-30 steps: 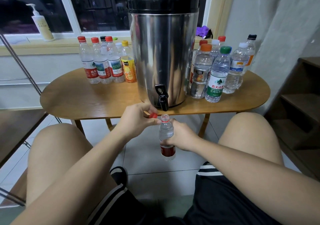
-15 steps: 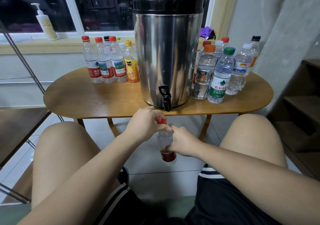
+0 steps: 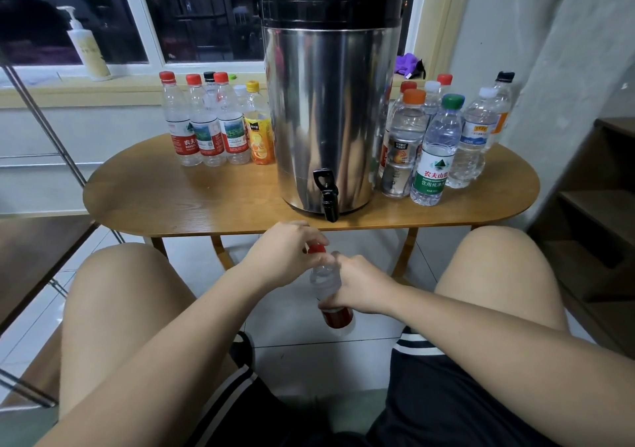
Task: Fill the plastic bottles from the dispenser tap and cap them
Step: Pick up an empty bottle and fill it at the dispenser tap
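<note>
A clear plastic bottle [image 3: 325, 283] with a red label is held upright below the table's front edge, between my knees. My right hand [image 3: 357, 283] grips its body. My left hand [image 3: 287, 252] pinches the red cap [image 3: 316, 248] sitting on the bottle's neck. The steel dispenser [image 3: 330, 103] with a black lid stands on the table, its black tap [image 3: 328, 195] just above and behind the bottle. A group of capped bottles [image 3: 213, 127] stands left of the dispenser and another group of capped bottles [image 3: 443, 137] right of it.
The oval wooden table [image 3: 171, 199] stands under a window sill with a pump bottle [image 3: 87, 48] and a purple cloth [image 3: 409, 63]. Wooden steps [image 3: 591, 213] rise at the right, and a metal-framed shelf [image 3: 37, 240] stands at the left.
My left hand brought the red cap from beside the open neck onto the bottle. Both hands lowered the bottle a little, away from the tap.
</note>
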A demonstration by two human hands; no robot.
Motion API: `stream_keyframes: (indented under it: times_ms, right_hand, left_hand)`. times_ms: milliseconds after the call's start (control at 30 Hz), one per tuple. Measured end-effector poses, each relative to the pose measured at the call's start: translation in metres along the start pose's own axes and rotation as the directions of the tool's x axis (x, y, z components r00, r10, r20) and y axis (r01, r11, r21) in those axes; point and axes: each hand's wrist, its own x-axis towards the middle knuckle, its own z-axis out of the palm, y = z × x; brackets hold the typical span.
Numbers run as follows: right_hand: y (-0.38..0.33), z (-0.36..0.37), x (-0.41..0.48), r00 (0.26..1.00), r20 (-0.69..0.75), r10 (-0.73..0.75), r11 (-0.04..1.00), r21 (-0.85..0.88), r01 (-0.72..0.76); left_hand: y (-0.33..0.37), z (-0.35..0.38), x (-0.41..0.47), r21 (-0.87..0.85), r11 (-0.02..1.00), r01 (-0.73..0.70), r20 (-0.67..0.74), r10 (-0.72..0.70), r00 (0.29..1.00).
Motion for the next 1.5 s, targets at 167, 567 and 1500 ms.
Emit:
stream_keyframes:
  times_ms: [167, 567, 1500]
  right_hand:
    - [0.001, 0.003, 0.003, 0.999, -0.002, -0.037, 0.999, -0.028, 0.037]
    - [-0.004, -0.006, 0.001, 0.998, -0.061, -0.019, 0.997, -0.074, 0.015]
    - [-0.01, -0.009, -0.007, 0.992, -0.123, -0.027, 0.97, -0.242, -0.004]
  left_hand:
    - [0.005, -0.002, 0.001, 0.097, 0.993, 0.062, -0.024, -0.06, 0.998]
    - [0.011, -0.001, 0.006, 0.097, 0.989, 0.113, -0.063, -0.107, 0.992]
    - [0.024, -0.006, 0.008, 0.195, 0.915, 0.353, 0.018, -0.364, 0.931]
